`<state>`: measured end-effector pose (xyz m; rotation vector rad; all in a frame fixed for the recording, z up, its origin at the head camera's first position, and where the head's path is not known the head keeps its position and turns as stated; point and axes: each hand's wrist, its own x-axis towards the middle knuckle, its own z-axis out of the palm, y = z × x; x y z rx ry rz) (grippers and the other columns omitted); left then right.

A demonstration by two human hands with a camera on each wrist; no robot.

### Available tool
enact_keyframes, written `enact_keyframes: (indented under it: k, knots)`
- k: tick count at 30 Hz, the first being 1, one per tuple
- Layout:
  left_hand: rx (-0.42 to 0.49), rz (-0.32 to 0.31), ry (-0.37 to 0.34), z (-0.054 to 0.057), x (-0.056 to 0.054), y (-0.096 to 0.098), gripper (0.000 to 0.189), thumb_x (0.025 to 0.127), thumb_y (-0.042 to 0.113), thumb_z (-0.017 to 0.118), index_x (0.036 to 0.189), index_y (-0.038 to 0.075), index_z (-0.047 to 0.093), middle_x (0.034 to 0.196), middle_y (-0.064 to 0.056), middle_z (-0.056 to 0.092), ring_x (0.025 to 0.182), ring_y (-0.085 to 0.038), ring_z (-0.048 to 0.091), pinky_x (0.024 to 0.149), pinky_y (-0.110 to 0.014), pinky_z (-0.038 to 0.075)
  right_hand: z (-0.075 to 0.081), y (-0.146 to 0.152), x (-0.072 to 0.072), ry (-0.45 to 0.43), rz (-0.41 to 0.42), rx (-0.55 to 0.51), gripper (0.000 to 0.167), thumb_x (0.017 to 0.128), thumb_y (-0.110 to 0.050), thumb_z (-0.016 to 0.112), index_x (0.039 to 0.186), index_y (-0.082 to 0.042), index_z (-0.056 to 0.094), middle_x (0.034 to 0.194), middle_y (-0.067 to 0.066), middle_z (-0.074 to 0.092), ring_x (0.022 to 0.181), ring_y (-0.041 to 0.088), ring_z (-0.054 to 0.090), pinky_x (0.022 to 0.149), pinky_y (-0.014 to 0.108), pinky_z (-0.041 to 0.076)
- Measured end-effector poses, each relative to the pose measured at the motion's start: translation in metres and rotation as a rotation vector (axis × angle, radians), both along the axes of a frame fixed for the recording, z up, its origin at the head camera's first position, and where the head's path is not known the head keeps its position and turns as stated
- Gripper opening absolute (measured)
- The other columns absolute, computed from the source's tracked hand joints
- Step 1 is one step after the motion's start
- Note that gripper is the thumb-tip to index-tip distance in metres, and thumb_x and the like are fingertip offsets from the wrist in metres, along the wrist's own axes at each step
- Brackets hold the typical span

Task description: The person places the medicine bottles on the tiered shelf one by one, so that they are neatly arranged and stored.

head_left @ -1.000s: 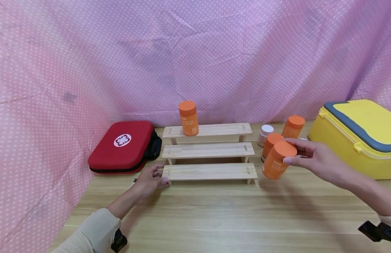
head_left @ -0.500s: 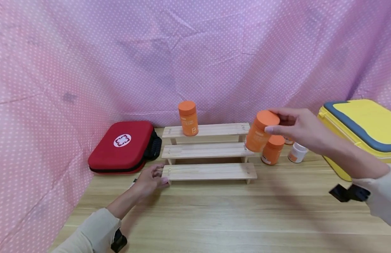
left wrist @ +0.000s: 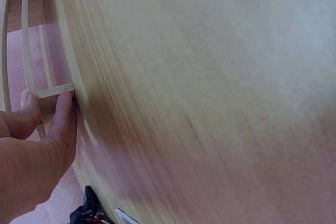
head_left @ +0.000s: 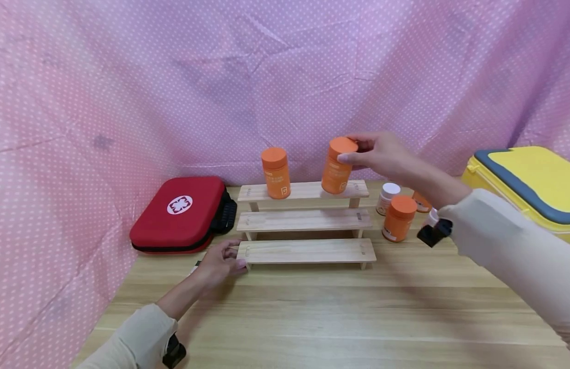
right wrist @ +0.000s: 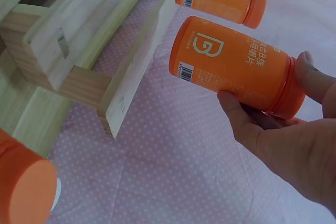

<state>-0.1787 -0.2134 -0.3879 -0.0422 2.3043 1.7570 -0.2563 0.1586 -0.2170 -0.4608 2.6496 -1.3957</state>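
My right hand (head_left: pixel 388 156) grips an orange pill bottle (head_left: pixel 335 174) around its cap, at the right part of the top step of a three-tier wooden display rack (head_left: pixel 308 251). In the right wrist view the bottle (right wrist: pixel 226 61) overlaps the step's edge, its printed label showing. A matching orange bottle (head_left: pixel 276 177) stands upright on the left part of that top step. With thumb and fingers, my left hand (head_left: pixel 217 264) holds the left end of the lowest step; in the left wrist view the fingers press against its wooden leg (left wrist: pixel 55 92).
Right of the rack stand another orange bottle (head_left: pixel 398 220) and a white-capped bottle (head_left: pixel 387 199), with more bottles partly hidden behind my right arm. A yellow box (head_left: pixel 533 189) with a grey-trimmed lid sits far right. To the left lies a red first-aid case (head_left: pixel 178 212).
My right hand has carried the orange bottle from the group at the right, leftward and back to the rack's top step. My left hand stays at the rack's lower left end.
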Motion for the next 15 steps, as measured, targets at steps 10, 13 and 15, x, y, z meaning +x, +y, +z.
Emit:
enact_keyframes:
  k: [10,13,15]
  knots:
    - [-0.016,0.007,0.007,-0.001,-0.001,0.000,0.057,0.086,-0.015,0.059,0.138,-0.009,0.038,0.111,-0.026,0.060,0.096,-0.024,0.062,0.082,-0.041,0.057,-0.008,-0.028,-0.033,-0.004,0.104,-0.078,0.044,0.089,-0.022,0.070,0.129,-0.005,0.058,0.117,0.015,0.064,0.105,0.025,0.062,0.089,0.039,0.055]
    - [-0.014,0.005,-0.002,0.000,-0.001,0.000,0.057,0.086,-0.015,0.059,0.138,-0.009,0.038,0.113,-0.026,0.060,0.097,-0.025,0.062,0.083,-0.041,0.057,-0.011,-0.033,-0.036,-0.008,0.106,-0.068,0.040,0.090,-0.018,0.070,0.126,-0.003,0.060,0.114,0.016,0.063,0.103,0.026,0.062,0.086,0.039,0.056]
    - [-0.017,0.003,-0.004,0.000,-0.001,0.000,0.057,0.086,-0.015,0.059,0.139,-0.008,0.038,0.114,-0.027,0.059,0.097,-0.026,0.062,0.083,-0.041,0.057,-0.012,-0.034,-0.037,-0.020,0.101,-0.054,0.040,0.090,-0.018,0.070,0.126,-0.003,0.060,0.115,0.016,0.063,0.102,0.027,0.061,0.086,0.038,0.056]
